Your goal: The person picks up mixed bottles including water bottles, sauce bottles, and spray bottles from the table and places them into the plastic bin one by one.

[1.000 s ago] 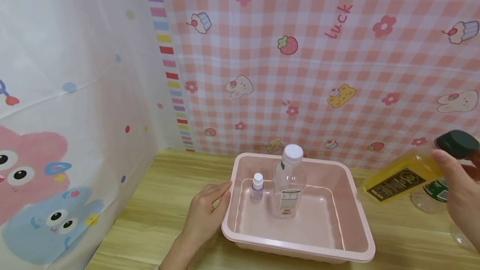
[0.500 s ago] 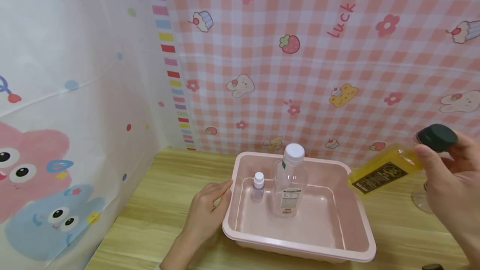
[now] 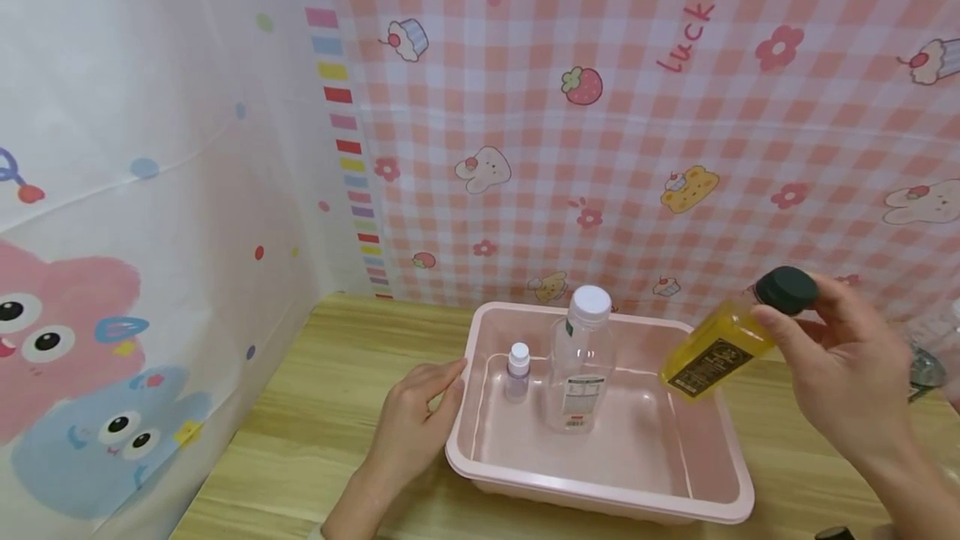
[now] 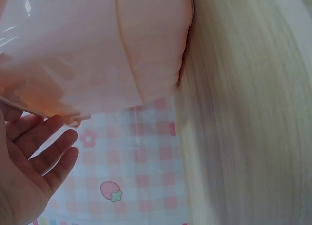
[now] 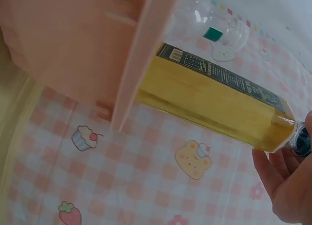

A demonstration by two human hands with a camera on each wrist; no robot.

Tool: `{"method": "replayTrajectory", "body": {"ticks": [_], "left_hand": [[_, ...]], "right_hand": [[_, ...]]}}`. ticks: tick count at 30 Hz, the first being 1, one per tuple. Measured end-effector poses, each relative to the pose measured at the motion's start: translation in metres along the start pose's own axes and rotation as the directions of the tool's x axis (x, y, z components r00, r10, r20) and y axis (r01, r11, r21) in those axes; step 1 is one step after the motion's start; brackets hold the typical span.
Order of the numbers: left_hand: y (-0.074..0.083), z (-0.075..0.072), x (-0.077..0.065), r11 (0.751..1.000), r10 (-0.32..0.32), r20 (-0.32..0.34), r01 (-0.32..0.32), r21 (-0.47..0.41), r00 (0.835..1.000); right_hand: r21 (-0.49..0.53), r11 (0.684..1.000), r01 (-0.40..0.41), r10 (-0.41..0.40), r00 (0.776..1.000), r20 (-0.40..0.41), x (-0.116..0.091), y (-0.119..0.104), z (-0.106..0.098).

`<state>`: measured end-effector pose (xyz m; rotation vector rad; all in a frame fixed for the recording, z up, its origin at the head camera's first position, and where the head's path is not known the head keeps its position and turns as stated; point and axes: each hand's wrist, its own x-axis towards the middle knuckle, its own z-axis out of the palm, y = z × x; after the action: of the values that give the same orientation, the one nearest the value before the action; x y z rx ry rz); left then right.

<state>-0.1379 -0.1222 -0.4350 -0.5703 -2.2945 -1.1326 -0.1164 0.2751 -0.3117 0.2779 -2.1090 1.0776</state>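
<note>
While the right hand grips the yellow bottle, the left hand, part-hidden, loosely touches the tub.

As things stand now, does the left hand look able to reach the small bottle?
Probably yes: the left hand is at the left rim of the pink basin, and the small bottle stands just inside, uncovered from above. Only the rim seems in between.

Yellow bottle, pink basin
</note>
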Motion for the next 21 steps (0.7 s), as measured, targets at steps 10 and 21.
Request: {"method": "replayTrajectory", "body": {"ticks": [10,21], "left_hand": [[-0.001,0.0,-0.001,1.0,0.0,0.003,-0.001,0.008,1.0],[0.0,0.001,0.0,1.0,-0.003,-0.001,0.003,0.006,1.0]], "right_hand": [[-0.008,0.998,-0.06,0.06,0.988,0.143,-0.01,0.01,0.02],[-0.032,0.997,-0.069,0.075,0.961,0.268,-0.021,0.022,0.035]]}}
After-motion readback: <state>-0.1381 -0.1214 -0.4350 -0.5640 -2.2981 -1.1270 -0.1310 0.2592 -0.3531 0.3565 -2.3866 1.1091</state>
